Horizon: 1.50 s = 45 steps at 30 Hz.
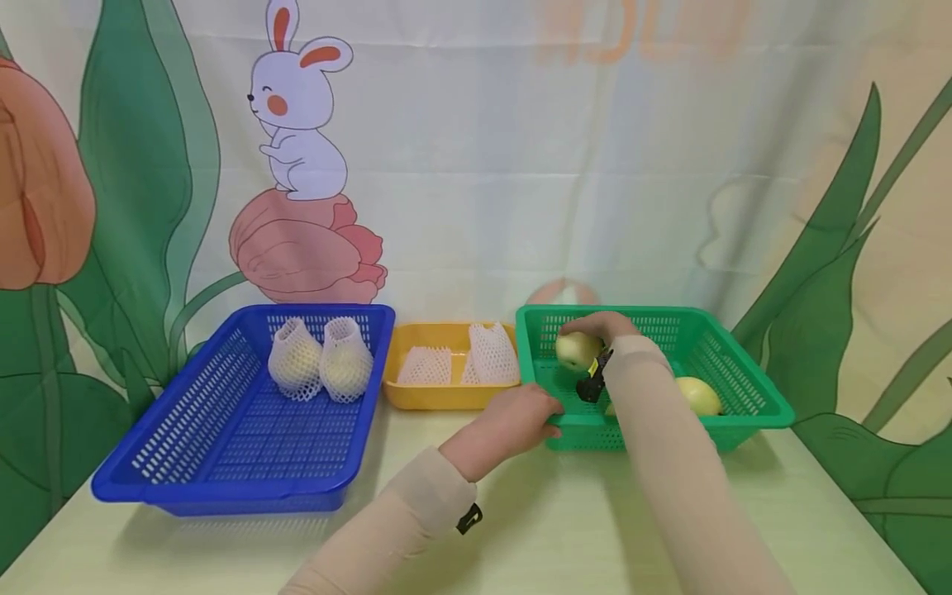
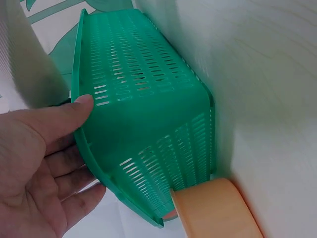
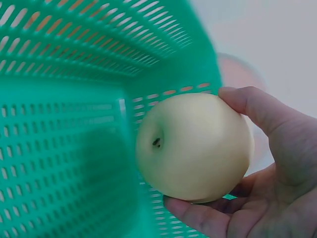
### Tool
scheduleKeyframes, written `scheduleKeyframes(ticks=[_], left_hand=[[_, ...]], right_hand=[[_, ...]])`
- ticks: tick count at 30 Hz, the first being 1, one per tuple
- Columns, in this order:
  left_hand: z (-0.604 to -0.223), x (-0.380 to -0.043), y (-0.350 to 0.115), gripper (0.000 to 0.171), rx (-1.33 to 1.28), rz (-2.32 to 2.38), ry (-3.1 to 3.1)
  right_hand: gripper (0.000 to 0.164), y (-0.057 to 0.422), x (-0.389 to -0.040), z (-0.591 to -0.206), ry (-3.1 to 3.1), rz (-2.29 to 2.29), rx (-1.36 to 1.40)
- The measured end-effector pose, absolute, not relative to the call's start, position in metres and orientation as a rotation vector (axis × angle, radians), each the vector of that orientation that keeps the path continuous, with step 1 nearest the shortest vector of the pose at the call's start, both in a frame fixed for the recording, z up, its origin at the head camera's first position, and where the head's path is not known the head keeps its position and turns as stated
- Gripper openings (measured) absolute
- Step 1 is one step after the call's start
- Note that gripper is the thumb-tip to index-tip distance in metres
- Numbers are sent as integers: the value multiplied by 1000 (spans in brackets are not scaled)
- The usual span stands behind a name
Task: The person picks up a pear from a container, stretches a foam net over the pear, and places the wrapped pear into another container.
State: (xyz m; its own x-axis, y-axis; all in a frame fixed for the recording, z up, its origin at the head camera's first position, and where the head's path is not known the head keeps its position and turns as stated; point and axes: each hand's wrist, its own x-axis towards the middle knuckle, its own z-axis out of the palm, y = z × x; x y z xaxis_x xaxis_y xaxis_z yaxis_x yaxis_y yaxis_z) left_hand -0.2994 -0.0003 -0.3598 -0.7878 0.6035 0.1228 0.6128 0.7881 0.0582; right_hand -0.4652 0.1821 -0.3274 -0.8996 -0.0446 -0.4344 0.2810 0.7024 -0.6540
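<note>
My right hand [image 1: 611, 325] holds a round, pale yellow pear [image 1: 575, 351] above the floor of the green basket [image 1: 753, 416], near its left end. In the right wrist view, thumb and fingers span the pear [image 3: 198, 148], whose small dark dimple faces the basket wall. My left hand [image 1: 516, 419] grips the same basket's rim at the near left corner. The left wrist view shows the thumb outside the green basket [image 2: 143, 119] and the other fingers over its rim. Another pear [image 1: 699, 397] lies in the basket, partly behind the right forearm.
A blue basket [image 1: 223, 493] on the left holds two pears in white foam nets [image 1: 296, 359]. Between the baskets, a yellow tray [image 1: 439, 400] contains white foam nets [image 1: 493, 354]. A printed curtain [image 1: 461, 165] hangs behind the pale table [image 1: 521, 529].
</note>
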Motion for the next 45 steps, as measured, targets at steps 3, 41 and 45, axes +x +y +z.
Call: scheduleKeyframes(ticks=[3, 41, 45], left_hand=[[-359, -298, -1, 33, -995, -139, -2873], [-345, -210, -122, 13, -1083, -230, -2555], [-348, -202, -130, 13, -1074, -213, -2541]], right_hand=[[89, 184, -455, -314, 2518, -1107, 138], [90, 123, -330, -311, 2771, -1383, -580], [90, 113, -320, -322, 2745, -1396, -629]])
